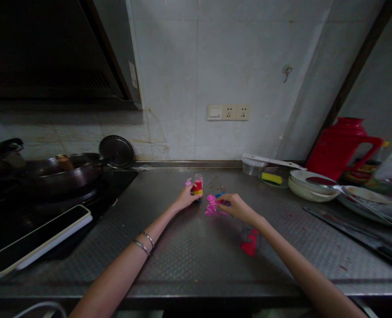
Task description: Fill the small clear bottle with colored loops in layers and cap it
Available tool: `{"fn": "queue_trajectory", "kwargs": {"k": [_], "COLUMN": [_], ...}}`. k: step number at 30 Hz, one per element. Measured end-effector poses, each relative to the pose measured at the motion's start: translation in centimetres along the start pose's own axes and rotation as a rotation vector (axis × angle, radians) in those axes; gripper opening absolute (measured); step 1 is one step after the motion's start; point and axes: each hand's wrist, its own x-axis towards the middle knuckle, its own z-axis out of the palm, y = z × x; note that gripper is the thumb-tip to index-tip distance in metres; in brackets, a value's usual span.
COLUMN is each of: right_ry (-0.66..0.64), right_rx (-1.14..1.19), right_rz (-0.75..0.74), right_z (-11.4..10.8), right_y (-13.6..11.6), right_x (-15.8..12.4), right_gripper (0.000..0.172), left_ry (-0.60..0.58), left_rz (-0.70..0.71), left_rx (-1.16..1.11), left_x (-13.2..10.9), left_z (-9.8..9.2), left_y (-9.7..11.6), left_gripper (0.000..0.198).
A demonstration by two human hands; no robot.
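Observation:
My left hand [185, 197] is wrapped around a small clear jar [197, 185] with red and yellow contents, standing upright on the steel counter [196, 256]. A small pink cap [188, 182] lies just behind that hand. My right hand [234, 206] is closed in a pinch on a blue object [224, 202], touching a crumpled pink bundle [211, 206] on the counter. A red piece [249, 245] lies beside my right forearm, which partly hides it.
A dark wok [61, 170] sits on the stove at left, with a round lid [116, 151] against the wall. A phone [38, 240] lies on the hob edge. Bowls [311, 183], a clear container [253, 164], a red jug [340, 145] and a knife [358, 236] crowd the right.

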Motion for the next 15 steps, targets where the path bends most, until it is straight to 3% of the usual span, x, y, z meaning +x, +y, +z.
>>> {"fn": "queue_trajectory", "kwargs": {"k": [10, 15], "right_ry": [0.127, 0.118], "right_rx": [0.186, 0.061], "right_rz": [-0.011, -0.056], "right_z": [-2.6, -3.8], "right_y": [-0.4, -1.3], "right_x": [5.7, 9.4], "right_gripper": [0.025, 0.02], "left_ry": [-0.001, 0.021], "left_rz": [0.003, 0.013], "left_rx": [0.007, 0.044], "left_x": [-0.2, -0.2], "left_z": [-0.1, -0.1], "left_y": [0.6, 0.3], "left_gripper": [0.034, 0.037]}}
